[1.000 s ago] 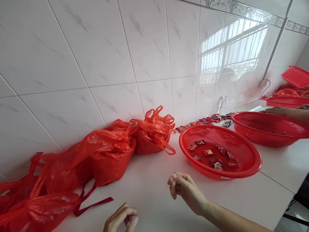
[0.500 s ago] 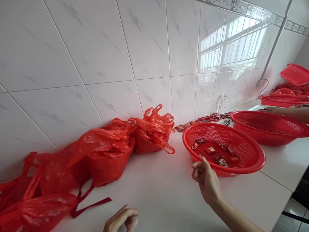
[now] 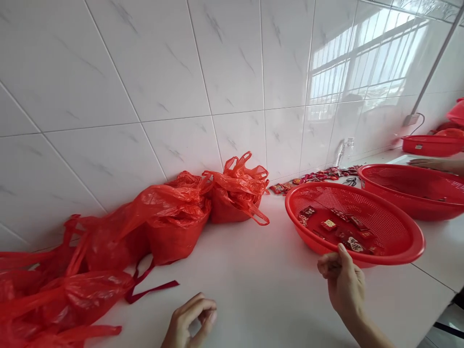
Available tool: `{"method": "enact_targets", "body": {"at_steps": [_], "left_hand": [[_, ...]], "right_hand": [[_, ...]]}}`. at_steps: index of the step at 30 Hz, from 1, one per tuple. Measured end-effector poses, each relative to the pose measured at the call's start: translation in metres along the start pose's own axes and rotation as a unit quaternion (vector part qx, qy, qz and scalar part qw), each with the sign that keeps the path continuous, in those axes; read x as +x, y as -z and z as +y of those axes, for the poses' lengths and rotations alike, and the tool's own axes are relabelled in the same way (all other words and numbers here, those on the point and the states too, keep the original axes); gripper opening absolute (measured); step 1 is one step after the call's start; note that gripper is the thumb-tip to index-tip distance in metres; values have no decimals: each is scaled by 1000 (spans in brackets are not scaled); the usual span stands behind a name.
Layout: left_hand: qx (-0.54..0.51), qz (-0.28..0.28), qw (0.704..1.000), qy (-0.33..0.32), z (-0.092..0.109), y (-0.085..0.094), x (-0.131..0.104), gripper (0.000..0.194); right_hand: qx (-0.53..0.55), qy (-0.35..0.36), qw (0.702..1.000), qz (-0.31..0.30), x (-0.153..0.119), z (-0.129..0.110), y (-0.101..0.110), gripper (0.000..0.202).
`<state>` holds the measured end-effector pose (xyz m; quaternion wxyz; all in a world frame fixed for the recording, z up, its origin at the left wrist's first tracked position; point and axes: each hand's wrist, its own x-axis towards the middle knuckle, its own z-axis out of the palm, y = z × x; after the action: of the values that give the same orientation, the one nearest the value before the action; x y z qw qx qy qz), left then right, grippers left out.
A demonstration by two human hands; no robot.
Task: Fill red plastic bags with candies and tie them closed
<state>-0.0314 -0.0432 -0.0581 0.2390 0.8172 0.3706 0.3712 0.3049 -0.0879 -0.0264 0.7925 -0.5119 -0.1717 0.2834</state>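
A red perforated basket (image 3: 395, 241) stands on the white table (image 3: 232, 270), with several small wrapped packets (image 3: 329, 224) inside. My right hand (image 3: 344, 280) is at its near rim, thumb up against the edge and fingers curled below; whether it grips the rim I cannot tell. Over the table at the bottom centre, my left hand (image 3: 192, 319) has its fingers curled, thumb and index near each other, and nothing shows in it. Left of it lies a dark red ribbon (image 3: 155, 289).
Filled red plastic bags (image 3: 177, 227) line the tiled wall on the left. Beyond the basket, wrapped packets (image 3: 319, 175) and a clear bottle (image 3: 348, 151) sit by the wall. A second red basket (image 3: 413, 203) is at right, with another person's hand (image 3: 431, 164) behind it.
The view has shifted, so the bags and baskets sit further right. My right hand remains by the basket's near rim, and my left hand is still curled over the table.
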Motion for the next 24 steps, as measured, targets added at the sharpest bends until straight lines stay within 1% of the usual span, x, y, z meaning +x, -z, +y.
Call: {"method": "enact_targets", "body": {"at_steps": [2,4,5,7,9,11,12,13,15,17,18,19,20,21,22,23,24], "left_hand": [[9,-22,1000,-14,1,3,3,22],[16,-34,999,-28,0,5,4,22],[18,-34,999,-33,0,5,5,23],[24,-33,998,-44,-3,3,4,24],[36,-39,997,-51,-6,1,2,24],[48,-53,996,-60,-8,0,0,24],[53,-61,994,-67,-8,0,0,23],[59,-69,993,-79,-7,0,2,22],[80,-82,987,-111,-2,3,10,19],[117,-87,979,-144,9,7,27,17],[136,-85,974,-161,16,10,39,16],[150,-77,969,-180,23,12,52,17],[163,-78,961,-209,31,15,67,17],[175,-72,955,-230,39,17,84,17],[186,-70,948,-249,46,18,101,18],[200,-67,943,-258,52,19,120,18],[210,-59,941,-258,57,20,139,18]], "right_hand": [[-7,-7,1000,-6,0,0,0,63],[-19,-15,999,-42,-2,2,-2,63],[-26,-17,997,-70,-3,4,-3,62],[-51,-21,988,-147,-9,9,-6,60],[-96,-32,964,-246,-16,13,-9,58],[-155,-33,921,-356,-25,16,-13,55],[-185,-24,890,-415,-29,17,-14,51],[-213,-11,854,-475,-34,19,-17,47],[-244,18,764,-597,-42,27,-23,38],[-233,42,671,-702,-52,44,-32,33],[-210,71,635,-740,-58,56,-37,37],[-200,96,613,-758,-63,69,-41,46],[-204,101,597,-769,-68,84,-45,56],[-215,85,589,-774,-73,97,-49,64],[-229,53,602,-763,-77,108,-51,68],[-236,24,605,-760,-80,117,-52,64],[-237,11,607,-759,-83,123,-53,55]]}}
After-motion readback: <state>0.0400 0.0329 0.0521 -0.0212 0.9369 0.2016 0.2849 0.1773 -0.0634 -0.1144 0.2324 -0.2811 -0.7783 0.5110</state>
